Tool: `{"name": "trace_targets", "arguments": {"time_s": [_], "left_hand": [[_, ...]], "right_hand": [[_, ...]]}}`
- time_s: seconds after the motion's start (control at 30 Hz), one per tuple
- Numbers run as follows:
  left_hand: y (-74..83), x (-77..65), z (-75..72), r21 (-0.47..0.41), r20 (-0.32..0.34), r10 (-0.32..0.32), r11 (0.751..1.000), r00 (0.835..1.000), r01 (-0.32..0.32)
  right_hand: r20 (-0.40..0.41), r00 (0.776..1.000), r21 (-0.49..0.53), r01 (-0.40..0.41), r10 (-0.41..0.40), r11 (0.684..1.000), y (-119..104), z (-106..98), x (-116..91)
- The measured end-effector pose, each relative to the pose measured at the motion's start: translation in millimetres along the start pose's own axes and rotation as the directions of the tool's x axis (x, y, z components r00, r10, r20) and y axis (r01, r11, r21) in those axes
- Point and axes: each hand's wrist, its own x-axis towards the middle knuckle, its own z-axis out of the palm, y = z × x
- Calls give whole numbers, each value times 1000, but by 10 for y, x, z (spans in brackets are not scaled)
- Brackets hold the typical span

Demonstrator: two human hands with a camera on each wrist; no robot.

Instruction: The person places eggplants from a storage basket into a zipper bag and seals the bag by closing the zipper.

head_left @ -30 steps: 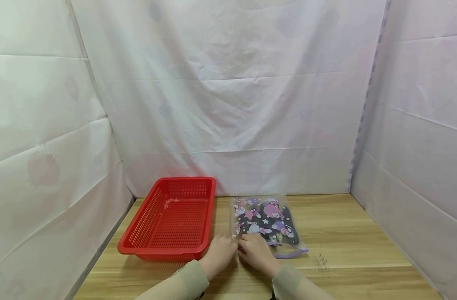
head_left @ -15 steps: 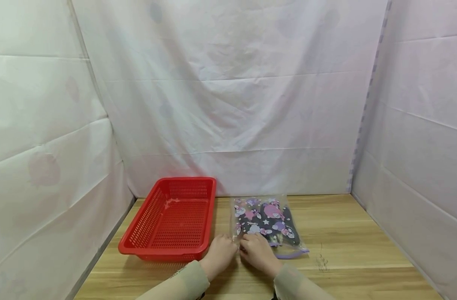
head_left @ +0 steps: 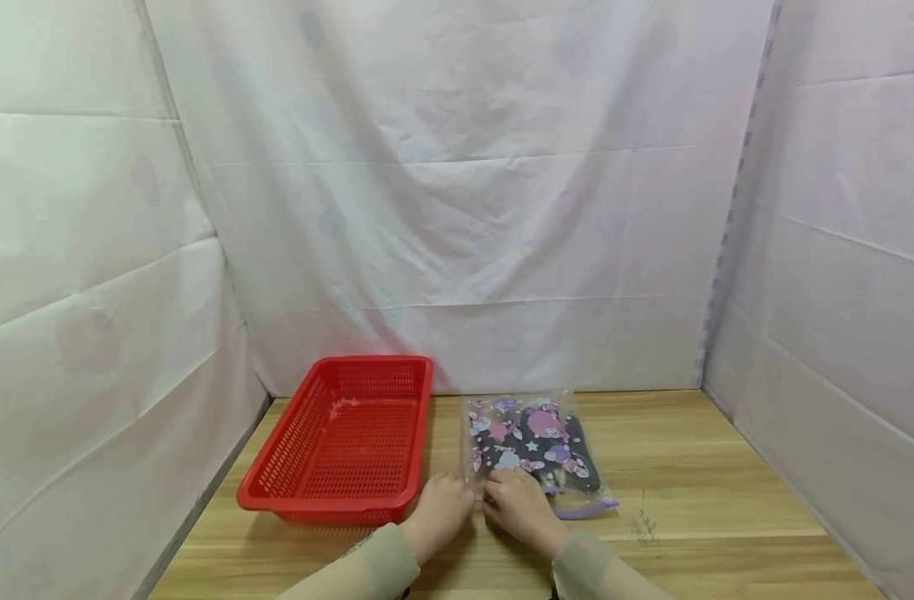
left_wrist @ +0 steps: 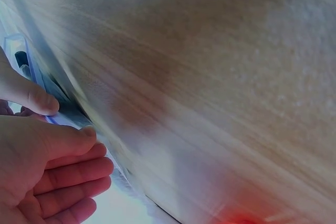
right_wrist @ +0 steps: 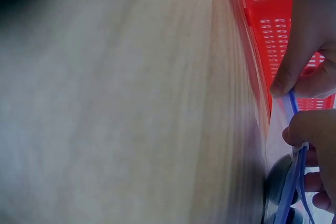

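Note:
A clear zip bag [head_left: 531, 446] lies flat on the table, holding dark fabric printed with pink, purple and white cartoon figures. Its purple zip edge [head_left: 587, 510] faces the person and gapes to the right of the hands. My left hand [head_left: 443, 507] pinches the left end of that edge between thumb and fingertips. Close beside it, my right hand [head_left: 518, 504] grips the zip strip with thumb and curled fingers. In the right wrist view, the strip [right_wrist: 294, 103] is joined between the hands, and below the right thumb it parts into two lips [right_wrist: 299, 182].
A red perforated plastic basket [head_left: 362, 450] stands to the left, close to the left hand. The wooden table [head_left: 696, 483] is bounded by white cloth [head_left: 457, 250] at the back and both sides. Dark scribble-like marks [head_left: 642, 521] show on the wood at right.
My right hand has slid slightly to the right along the zip edge, widening the gap between the hands. The left hand, bag and basket hold their places.

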Motion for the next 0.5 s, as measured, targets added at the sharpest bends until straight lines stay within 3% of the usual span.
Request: {"name": "trace_targets", "arguments": {"time_s": [0.5], "left_hand": [[2,2,-24,19,-13,3,1000,1000,-3]], "right_hand": [[10,1000,9,-19,19,1000,62,0,-53]]}}
